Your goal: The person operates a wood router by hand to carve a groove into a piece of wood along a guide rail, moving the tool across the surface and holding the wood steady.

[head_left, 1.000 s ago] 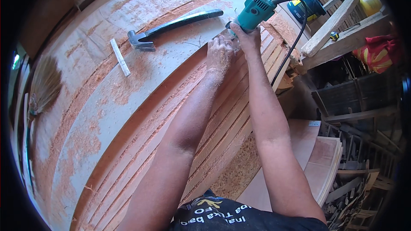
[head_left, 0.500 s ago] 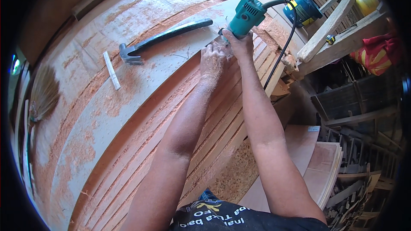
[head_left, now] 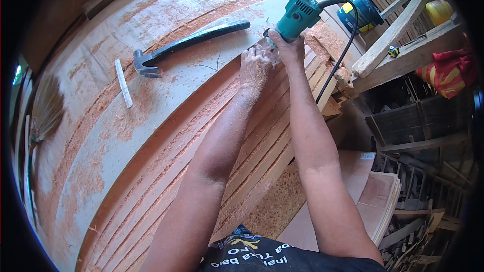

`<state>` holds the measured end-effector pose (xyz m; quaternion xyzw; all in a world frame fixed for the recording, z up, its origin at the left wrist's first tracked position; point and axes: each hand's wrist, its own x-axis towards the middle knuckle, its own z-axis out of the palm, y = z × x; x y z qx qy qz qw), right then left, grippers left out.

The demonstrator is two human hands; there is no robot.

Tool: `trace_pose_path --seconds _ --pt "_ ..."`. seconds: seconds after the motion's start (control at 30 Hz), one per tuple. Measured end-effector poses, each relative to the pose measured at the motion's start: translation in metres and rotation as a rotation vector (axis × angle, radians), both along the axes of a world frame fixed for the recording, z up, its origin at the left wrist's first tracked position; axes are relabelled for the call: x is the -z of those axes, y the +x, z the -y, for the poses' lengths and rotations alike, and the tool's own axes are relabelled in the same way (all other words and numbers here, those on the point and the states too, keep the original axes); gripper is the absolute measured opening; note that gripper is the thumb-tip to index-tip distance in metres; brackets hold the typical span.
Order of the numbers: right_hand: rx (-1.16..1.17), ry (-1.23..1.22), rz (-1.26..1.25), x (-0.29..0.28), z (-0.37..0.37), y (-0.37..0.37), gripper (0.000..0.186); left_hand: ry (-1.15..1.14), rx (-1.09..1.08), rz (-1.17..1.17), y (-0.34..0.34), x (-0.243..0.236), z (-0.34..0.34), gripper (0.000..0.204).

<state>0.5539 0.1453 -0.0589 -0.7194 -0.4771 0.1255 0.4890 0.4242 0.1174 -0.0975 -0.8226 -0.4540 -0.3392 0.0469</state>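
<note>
My right hand (head_left: 288,50) is wrapped round the lower body of a teal trim router (head_left: 298,16), which stands tilted at the far end of a curved pale panel (head_left: 166,88). Pressed close beside the router's base is my left hand (head_left: 256,65), its fingers bent and coated in sawdust. Dust and the fingers partly hide where they touch the base. Under both forearms lie several long reddish-brown wood strips (head_left: 201,126), side by side with sawdust between them. A claw hammer (head_left: 191,43) with a dark handle rests on the panel, left of my hands.
A thin wood strip (head_left: 123,83) lies near the hammer head. The black power cord (head_left: 339,63) hangs right of the router. Beyond are a dark blue bucket (head_left: 359,14), a timber brace (head_left: 393,30) and a tape measure (head_left: 394,51). A broom (head_left: 46,106) stands far left; stacked sheets (head_left: 373,201) lie lower right.
The router and both hands have shifted slightly to the right along the panel's edge. My grip on the router looks the same. The whole view has also shifted a little.
</note>
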Motion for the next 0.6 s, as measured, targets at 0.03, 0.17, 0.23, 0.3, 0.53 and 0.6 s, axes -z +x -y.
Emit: trace_pose_path --seconds 0.03,0.17,0.23,0.3,0.53,0.6 --pt "-0.003 -0.001 -0.001 0.001 -0.002 0.001 0.083 0.033 -0.017 -0.011 0.001 0.0 -0.002 0.028" --pt "-0.018 0.038 -0.016 0.007 -0.008 0.017 0.082 -0.125 0.047 -0.016 0.011 0.0 -0.007 0.052" --pt "-0.02 0.048 -0.014 0.008 -0.012 0.026 0.082 -0.113 0.032 -0.02 0.017 -0.001 -0.007 0.053" --pt "-0.038 0.049 -0.046 0.006 -0.015 0.029 0.078 -0.105 0.021 -0.018 0.021 0.0 -0.01 0.053" --pt "-0.125 0.154 -0.103 -0.001 -0.016 0.024 0.058 -0.023 -0.009 -0.053 0.026 0.0 -0.014 0.031" --pt "-0.132 0.173 -0.052 -0.001 -0.018 0.037 0.057 -0.023 -0.006 -0.035 0.031 -0.005 -0.013 0.031"
